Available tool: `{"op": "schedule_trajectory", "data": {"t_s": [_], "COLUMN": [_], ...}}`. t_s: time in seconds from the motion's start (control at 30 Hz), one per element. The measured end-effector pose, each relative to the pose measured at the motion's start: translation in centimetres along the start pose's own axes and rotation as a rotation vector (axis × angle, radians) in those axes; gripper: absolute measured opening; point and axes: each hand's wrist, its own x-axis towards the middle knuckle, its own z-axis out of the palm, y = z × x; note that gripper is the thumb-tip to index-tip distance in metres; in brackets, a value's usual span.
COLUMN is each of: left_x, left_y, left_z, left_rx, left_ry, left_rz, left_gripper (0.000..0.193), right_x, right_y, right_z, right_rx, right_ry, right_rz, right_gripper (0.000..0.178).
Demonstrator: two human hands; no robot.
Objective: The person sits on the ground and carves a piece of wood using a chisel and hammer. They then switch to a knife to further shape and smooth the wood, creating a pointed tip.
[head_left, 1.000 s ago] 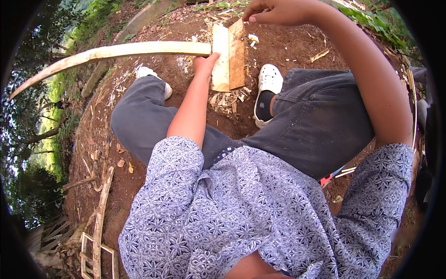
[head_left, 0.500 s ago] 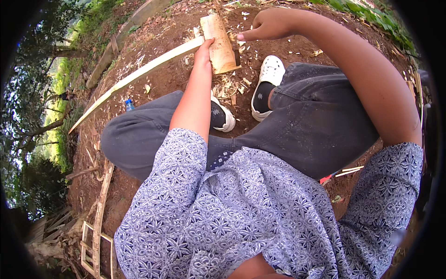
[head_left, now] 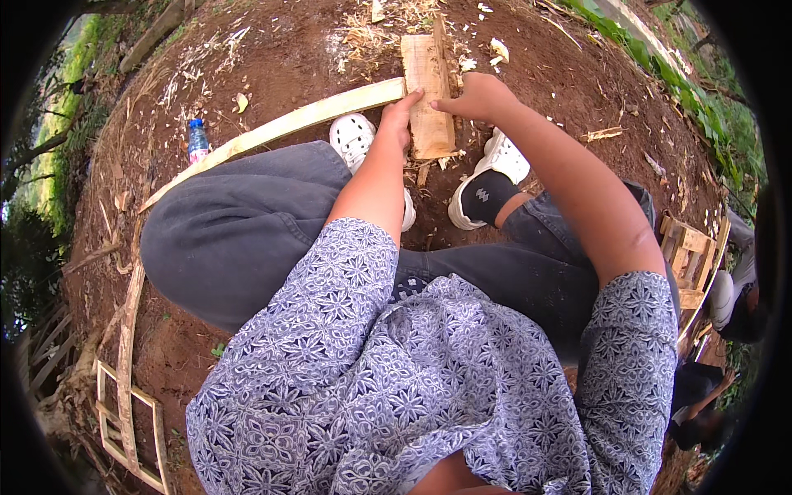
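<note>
My left hand is closed around the near end of a long pale wooden strip, its thumb lying over a split wood block. The strip runs off to the left, past my knee. My right hand is curled at the block's right side, one digit stretched out to touch its face. Whatever those folded fingers hold, if anything, is hidden. A thin brown upright edge shows along the block's right side; I cannot tell whether it belongs to the block.
My white clogs flank the block on brown soil strewn with wood shavings. A blue-capped bottle stands left of my knee. Wooden frames lie lower left. A slatted wooden piece and other people are at the right.
My right hand has come down and left, from apart to touching the block. The view has shifted, bringing the bottle, the slatted piece and people at the right into fuller sight.
</note>
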Motion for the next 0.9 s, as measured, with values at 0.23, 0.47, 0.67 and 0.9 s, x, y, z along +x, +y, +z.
{"op": "schedule_trajectory", "data": {"t_s": [0.23,0.47,0.67,0.9], "left_x": [0.7,-3.4,-9.6,-10.4], "left_y": [0.1,3.8,7.5,10.7], "left_z": [-0.9,2.3,4.4,5.1], "left_rx": [0.067,1.399,1.729,2.012], "left_ry": [-0.037,0.498,0.398,0.376], "left_rz": [-0.003,0.279,0.399,0.389], "left_gripper": [0.05,0.046,0.036,0.045], "right_x": [1.1,2.7,1.9,-0.1], "right_y": [0.2,-0.1,0.0,-1.7], "right_z": [4.1,4.2,4.1,4.4], "right_rx": [0.085,0.173,0.178,0.32], "right_ry": [0.092,0.054,0.086,0.179], "right_rz": [0.084,0.181,0.187,0.228], "right_gripper": [0.04,0.037,0.036,0.037]}}
